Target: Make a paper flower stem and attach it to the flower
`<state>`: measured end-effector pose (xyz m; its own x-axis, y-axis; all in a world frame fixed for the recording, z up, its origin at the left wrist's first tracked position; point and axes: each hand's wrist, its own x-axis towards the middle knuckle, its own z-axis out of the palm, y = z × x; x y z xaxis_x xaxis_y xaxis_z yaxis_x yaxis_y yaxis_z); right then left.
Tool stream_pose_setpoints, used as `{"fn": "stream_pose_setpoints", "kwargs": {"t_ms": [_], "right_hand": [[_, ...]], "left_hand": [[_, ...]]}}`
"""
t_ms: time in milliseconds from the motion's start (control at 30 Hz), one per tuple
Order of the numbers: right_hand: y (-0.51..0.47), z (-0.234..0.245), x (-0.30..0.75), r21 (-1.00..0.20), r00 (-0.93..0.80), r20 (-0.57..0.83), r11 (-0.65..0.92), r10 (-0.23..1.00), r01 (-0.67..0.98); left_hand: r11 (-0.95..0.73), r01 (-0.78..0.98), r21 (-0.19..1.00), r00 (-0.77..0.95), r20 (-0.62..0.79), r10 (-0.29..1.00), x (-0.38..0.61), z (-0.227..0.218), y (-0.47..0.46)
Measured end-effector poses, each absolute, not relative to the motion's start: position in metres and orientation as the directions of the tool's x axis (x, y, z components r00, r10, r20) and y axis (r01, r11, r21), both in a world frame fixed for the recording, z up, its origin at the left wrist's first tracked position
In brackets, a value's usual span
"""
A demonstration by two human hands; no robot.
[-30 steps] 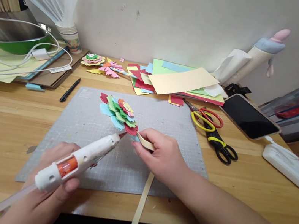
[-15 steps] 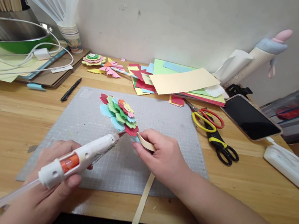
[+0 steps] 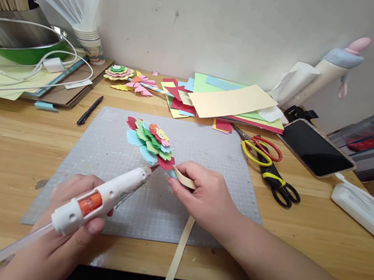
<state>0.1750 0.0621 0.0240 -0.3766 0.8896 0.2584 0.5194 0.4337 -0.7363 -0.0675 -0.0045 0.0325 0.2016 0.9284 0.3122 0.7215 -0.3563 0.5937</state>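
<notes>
My left hand (image 3: 77, 217) is wrapped round a white hot glue gun (image 3: 117, 187) with an orange part and a clear glue stick out of its back end. The gun's nozzle points up and right, at the underside of a layered paper flower (image 3: 152, 143) in red, blue, green and yellow. My right hand (image 3: 200, 188) pinches the flower just below its petals, along with a cream paper strip (image 3: 178, 254) that loops over the fingers and hangs past the table edge. Whether the nozzle touches the paper I cannot tell. The flower is held tilted above the grey cutting mat (image 3: 99, 144).
Scissors (image 3: 261, 150) with red and yellow handles and black-handled scissors (image 3: 284, 193) lie right of the mat, near a phone (image 3: 317, 148). Behind are coloured paper sheets (image 3: 233, 102) and another paper flower (image 3: 119, 73). A black pen (image 3: 90, 110) lies left.
The whole view has shifted very slightly. Both hands, the glue gun and the flower keep nearly the same places relative to each other.
</notes>
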Motion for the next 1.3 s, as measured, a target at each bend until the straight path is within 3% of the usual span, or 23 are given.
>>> {"fn": "stream_pose_setpoints", "kwargs": {"t_ms": [400,1300], "right_hand": [[0.0629,0.0245,0.1750,-0.734,-0.378,0.262,0.438,0.888,0.519],[0.0618,0.0247,0.1749,-0.744,-0.375,0.255,0.428,0.891,0.512]], "left_hand": [[-0.407,0.731,0.548,0.261,0.326,0.909,-0.0698,0.0317,-0.0019],[-0.357,0.757,0.548,0.192,0.335,0.923,-0.0683,0.0322,-0.0047]]}}
